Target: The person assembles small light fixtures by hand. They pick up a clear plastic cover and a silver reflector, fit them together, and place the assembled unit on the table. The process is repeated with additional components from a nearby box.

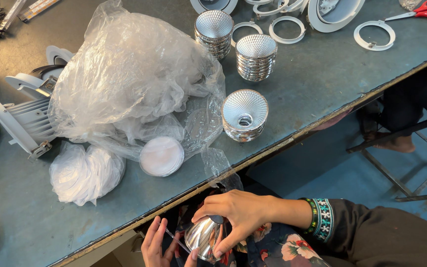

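My right hand reaches in from the right, below the table's front edge, with its fingers closed over a shiny silver reflector cup. My left hand sits under the cup at the bottom of the view and pinches a clear thin film or disc against it. On the table above stands a short stack of faceted silver reflector cups. Two taller stacks stand farther back.
A big crumpled clear plastic bag covers the table middle, with a round white disc and a bagged bundle of white discs before it. White lamp housings, white rings and red scissors lie around. Another person's foot shows under the table.
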